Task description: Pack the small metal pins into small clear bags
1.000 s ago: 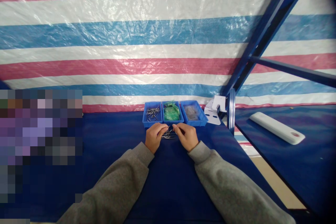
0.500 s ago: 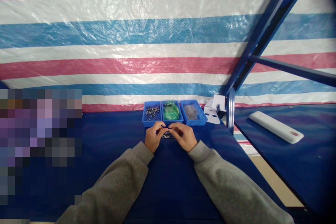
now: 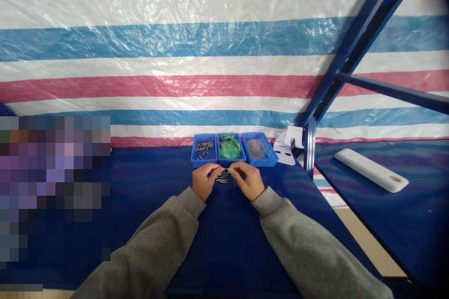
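Observation:
My left hand is closed in a pinch, thumb against fingers. Facing it, my right hand pinches too, and the fingertips of both almost meet. A tiny bright thing shows between them, too small to name. Just beneath the fingertips, a small heap of thin silvery metal pins lies on the blue tabletop, partly covered by my hands. Beyond them stand three blue bins in a row: the left bin holds similar thin metal pieces, the middle one a green plastic bag, the right one greyish clear bags.
White cut card pieces lie right of the bins, by a blue metal post. A long white case rests on another blue table at right. A striped plastic sheet hangs behind. The left side is pixelated.
My fingertips have drawn slightly apart, and a tiny bright thing shows between them. More of the metal pins is visible below. The view has shifted slightly.

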{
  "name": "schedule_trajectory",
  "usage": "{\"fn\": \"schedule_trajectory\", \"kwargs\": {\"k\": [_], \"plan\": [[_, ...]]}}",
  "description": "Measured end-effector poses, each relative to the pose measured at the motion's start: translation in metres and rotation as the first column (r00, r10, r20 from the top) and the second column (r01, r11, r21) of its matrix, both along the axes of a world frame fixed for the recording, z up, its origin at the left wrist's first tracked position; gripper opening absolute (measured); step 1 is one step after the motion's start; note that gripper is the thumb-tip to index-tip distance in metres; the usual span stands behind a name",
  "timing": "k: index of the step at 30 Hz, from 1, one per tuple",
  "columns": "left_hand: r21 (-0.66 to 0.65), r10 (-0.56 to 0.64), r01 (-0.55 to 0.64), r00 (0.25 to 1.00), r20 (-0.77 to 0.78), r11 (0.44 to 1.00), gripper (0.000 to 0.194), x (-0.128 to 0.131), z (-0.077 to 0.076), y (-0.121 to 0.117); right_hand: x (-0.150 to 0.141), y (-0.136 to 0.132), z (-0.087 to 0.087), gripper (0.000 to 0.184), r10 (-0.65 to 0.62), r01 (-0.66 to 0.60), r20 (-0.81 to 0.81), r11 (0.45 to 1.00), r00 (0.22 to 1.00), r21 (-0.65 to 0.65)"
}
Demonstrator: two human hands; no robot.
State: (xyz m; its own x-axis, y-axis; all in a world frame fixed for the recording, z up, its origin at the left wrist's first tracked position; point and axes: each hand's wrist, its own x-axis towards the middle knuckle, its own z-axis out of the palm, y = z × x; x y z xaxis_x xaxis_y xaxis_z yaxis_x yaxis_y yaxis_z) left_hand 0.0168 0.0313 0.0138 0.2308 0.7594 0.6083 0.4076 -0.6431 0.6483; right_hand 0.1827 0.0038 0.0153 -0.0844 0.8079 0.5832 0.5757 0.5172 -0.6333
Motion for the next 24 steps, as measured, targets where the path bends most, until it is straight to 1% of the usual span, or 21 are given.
{"fn": "schedule_trajectory", "kwargs": {"k": [3,8,12,15,20,22,24], "plan": [[0.017,0.009,-0.009,1.0,-0.029,1.0,0.022,0.0,0.001,-0.001,-0.001,0.0,-0.001,0.029,0.02,-0.02,0.016,1.0,1.0,0.0],[0.059,-0.027,0.027,1.0,-0.008,0.998,0.017,0.002,0.004,-0.005,0.0,0.003,-0.008,0.031,0.018,-0.017,0.045,1.0,0.999,-0.018],[0.011,-0.067,0.067,0.996,0.051,0.998,0.018,0.003,0.004,-0.008,0.0,0.005,-0.011,0.035,-0.012,0.013,0.062,1.0,0.998,-0.016],[-0.012,-0.058,0.059,0.996,0.066,0.998,0.018,0.003,0.003,-0.007,0.0,0.004,-0.009,0.035,-0.042,0.042,0.046,0.999,0.998,-0.005],[0.131,-0.025,0.028,0.999,-0.028,0.991,0.018,0.001,0.003,-0.003,0.002,0.001,-0.004,0.03,-0.111,0.111,-0.021,0.993,0.994,0.034],[0.151,-0.032,0.035,0.999,-0.022,0.988,0.02,0.0,0.002,-0.001,0.002,0.0,-0.002,0.028,-0.116,0.118,-0.05,0.992,0.992,0.05],[0.132,-0.054,0.056,0.998,-0.021,0.99,0.024,-0.001,0.001,0.0,0.002,-0.001,-0.001,0.028,-0.109,0.112,-0.059,0.992,0.992,0.05]]}}
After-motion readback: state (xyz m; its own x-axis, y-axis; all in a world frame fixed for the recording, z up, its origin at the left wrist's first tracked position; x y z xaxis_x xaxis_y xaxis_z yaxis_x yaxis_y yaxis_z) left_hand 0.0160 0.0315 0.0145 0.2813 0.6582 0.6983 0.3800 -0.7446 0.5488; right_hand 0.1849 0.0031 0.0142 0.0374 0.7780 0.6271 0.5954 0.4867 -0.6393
